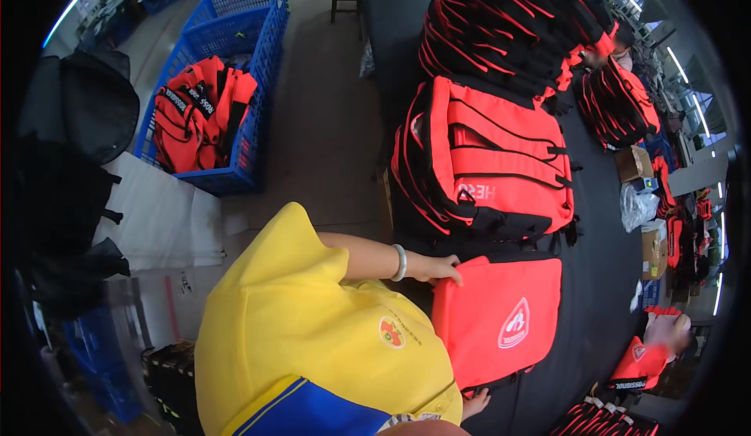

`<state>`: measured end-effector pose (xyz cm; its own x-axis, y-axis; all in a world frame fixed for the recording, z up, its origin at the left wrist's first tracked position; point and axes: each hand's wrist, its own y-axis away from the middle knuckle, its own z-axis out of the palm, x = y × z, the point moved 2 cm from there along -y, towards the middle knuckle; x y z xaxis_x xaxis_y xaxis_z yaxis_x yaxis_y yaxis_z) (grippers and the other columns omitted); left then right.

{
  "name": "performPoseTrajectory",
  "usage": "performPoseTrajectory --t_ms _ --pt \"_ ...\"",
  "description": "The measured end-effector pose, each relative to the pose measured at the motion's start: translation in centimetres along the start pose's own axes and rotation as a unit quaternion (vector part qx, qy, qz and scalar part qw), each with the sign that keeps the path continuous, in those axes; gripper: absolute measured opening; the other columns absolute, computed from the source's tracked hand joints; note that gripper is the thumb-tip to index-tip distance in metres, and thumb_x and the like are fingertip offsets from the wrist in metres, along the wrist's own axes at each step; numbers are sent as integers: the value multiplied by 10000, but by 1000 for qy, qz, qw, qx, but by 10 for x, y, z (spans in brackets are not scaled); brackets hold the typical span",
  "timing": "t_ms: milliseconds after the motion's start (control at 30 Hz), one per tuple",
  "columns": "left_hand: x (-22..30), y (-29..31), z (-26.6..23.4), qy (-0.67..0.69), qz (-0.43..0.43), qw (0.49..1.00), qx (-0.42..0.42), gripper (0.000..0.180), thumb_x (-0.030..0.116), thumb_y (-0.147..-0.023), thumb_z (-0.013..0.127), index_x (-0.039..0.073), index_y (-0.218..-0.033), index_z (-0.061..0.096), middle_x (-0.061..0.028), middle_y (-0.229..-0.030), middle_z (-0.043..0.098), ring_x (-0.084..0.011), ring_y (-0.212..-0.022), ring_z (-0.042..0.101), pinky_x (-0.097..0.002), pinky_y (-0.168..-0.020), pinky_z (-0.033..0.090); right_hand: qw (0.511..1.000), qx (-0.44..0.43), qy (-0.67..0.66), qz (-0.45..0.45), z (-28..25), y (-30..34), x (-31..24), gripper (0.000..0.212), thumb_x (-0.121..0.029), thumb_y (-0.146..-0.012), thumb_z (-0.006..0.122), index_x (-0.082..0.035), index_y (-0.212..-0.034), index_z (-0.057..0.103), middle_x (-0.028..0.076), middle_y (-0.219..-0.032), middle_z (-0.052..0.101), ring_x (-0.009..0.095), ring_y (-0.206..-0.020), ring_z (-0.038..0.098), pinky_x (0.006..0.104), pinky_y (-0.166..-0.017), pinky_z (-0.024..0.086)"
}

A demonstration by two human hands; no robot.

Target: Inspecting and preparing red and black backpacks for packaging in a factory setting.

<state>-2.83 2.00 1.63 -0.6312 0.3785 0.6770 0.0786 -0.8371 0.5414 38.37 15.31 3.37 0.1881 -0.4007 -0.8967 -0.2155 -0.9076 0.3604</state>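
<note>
A red bag point(497, 318) with black edging and a white shield emblem lies flat on the dark table in front of me. At its far left corner my left hand point(440, 269), with a pale bangle on the wrist, has its fingers closed over the edge. My right hand point(475, 403) is at the bag's lower edge, fingers bent against it; my yellow shirt hides part of that hand. Just beyond the bag lies a pile of red and black backpacks point(508, 162), the top one with its shoulder straps facing up.
A taller stack of backpacks point(501, 29) stands farther along the dark table point(598, 279). Left on the floor, a blue crate point(270, 84) holds red bags. Cartons point(632, 163) and clear plastic point(637, 207) lie across the table, where a co-worker in pink point(663, 331) handles a red bag.
</note>
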Motion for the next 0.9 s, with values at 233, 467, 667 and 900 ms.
performPoseTrajectory --t_ms 233,467,667,900 --pt "67 41 63 250 96 956 -120 640 120 -842 728 134 -1368 364 -59 -1272 570 -195 -1063 625 -375 -890 528 990 -107 -14 -96 -14 -1 -20 580 -270 -914 608 9 -1392 435 193 -1263 548 303 -1089 589 409 -919 508" --pt "73 61 86 169 45 956 -237 528 144 -922 632 77 -1394 405 -75 -1335 551 -196 -1201 551 -386 -987 458 948 64 118 -289 8 79 -94 313 -98 -943 606 29 -1229 598 140 -1236 612 210 -1156 569 315 -979 450" --pt "68 73 119 122 -6 941 -315 665 20 -904 600 90 -1480 275 -83 -1426 456 -233 -1294 479 -424 -1048 410 847 -128 183 -482 51 181 -163 393 -90 -800 741 -12 -1163 609 136 -1135 644 267 -1039 610 371 -911 478" --pt "62 88 156 70 7 929 -362 643 20 -920 614 59 -1469 280 -94 -1341 490 -160 -1210 509 -308 -1002 448 791 -42 225 -568 86 201 -161 445 -81 -682 828 -22 -1081 641 134 -1013 622 305 -891 590 376 -784 482"
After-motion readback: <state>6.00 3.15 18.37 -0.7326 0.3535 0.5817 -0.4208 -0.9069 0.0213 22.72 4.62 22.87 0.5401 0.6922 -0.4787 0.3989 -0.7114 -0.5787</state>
